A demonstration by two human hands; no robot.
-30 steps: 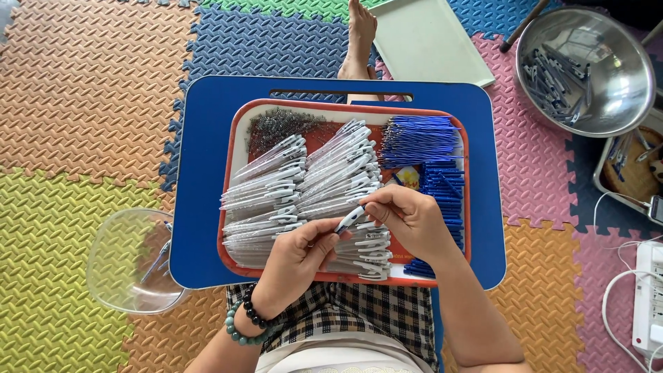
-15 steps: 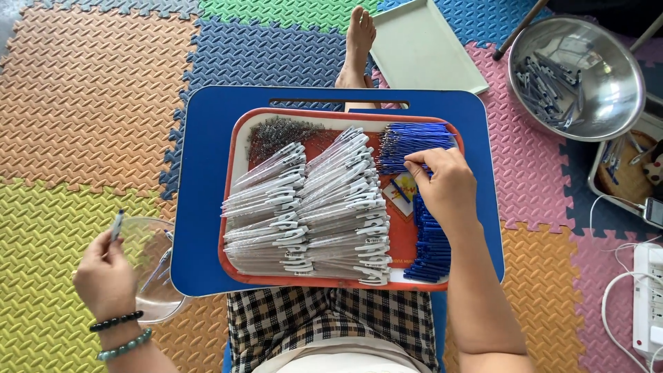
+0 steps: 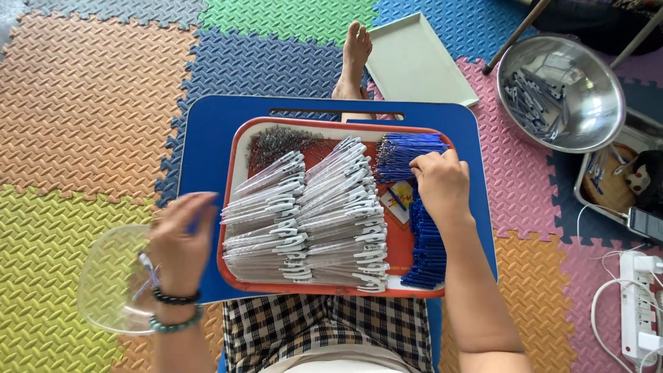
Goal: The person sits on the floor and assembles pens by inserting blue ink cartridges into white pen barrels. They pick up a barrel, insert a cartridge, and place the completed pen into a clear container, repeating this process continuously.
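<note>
My right hand [image 3: 442, 185] rested on the blue refills [image 3: 414, 153] at the far right corner of the red tray [image 3: 238, 166], fingers curled down into the bundle and pinching at it, though I could not tell whether any refill was actually caught between them. My left hand [image 3: 181, 242] hung blurred over the near left edge of the blue lap desk [image 3: 207, 138], just beside the clear plastic bowl [image 3: 110, 283] on the floor mat; its fingers looked loosely spread and I saw nothing gripped in them. Judging by what lay before me, most of the work remained: two thick fanned rows of clear pen barrels with white clips [image 3: 311, 214] filled the middle of the tray, a heap of small metal springs [image 3: 276, 141] sat in its far left corner, and a second long stack of blue refills [image 3: 425, 252] ran down its right side. The clear bowl appeared to hold very little, so few finished pieces had gone there. Well off to the right, beyond the desk, a steel bowl [image 3: 563, 93] held a modest pile of dark parts, and a pale flat tray [image 3: 418, 62] lay bare past the far edge beside my foot [image 3: 353, 59].
</note>
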